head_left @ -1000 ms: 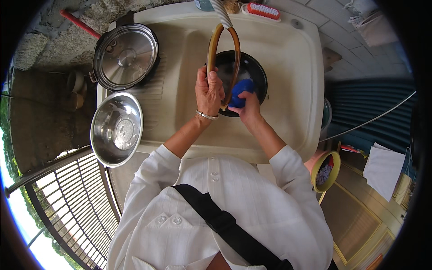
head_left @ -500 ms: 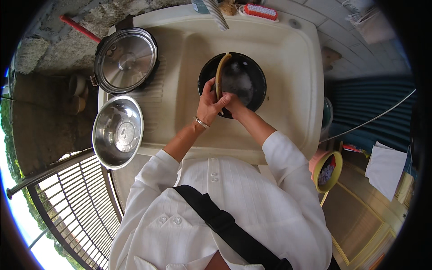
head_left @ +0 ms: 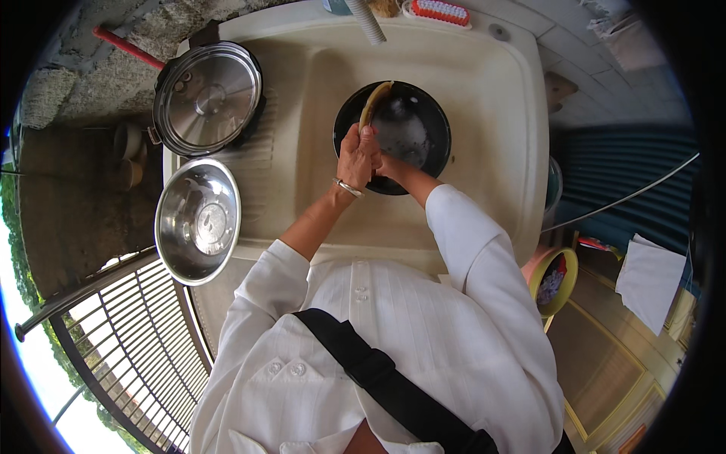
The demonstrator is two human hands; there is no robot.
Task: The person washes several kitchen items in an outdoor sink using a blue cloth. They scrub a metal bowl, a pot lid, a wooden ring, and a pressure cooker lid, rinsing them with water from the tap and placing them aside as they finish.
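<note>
Head: curved brown piece point(head_left: 370, 104) in left hand point(head_left: 356, 157), jutting beyond it.

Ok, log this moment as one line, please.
left hand: grips curved tan strip | right hand: partly hidden by left, hold unclear | below: black pan with suds, in beige sink

Most of the right hand point(head_left: 386, 165) is hidden behind the left hand point(head_left: 358, 157) right now, and whatever is gripped there can't be made out. The near end of the brown band point(head_left: 372, 104) is swallowed by the left hand, and the near-left rim of the black pan point(head_left: 435, 147) is covered too. Over at the far side, the grey hose point(head_left: 368, 21) is cut off by the view's edge. On the right, a tub point(head_left: 555, 185) is half hidden by the sink point(head_left: 495, 151); the bucket's contents point(head_left: 551, 289) can't be told.
</note>
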